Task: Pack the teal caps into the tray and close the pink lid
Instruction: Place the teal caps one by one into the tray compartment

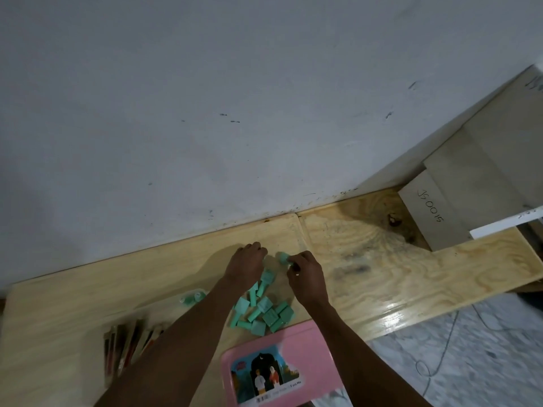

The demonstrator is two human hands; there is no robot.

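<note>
Right hand (305,277) pinches small teal plastic cap (282,257) | left hand (246,264) curled, grip unclear | loose teal caps pile (261,311) at 6 o'clock, between both wrists | flat pink plastic lid (282,374) beyond.

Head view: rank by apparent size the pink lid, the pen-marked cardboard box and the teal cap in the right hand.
1. pink lid, nearest the camera and cut by the frame.
2. cardboard box, farther; order against the lid unsure.
3. teal cap pinched by the right hand, smallest.
</note>
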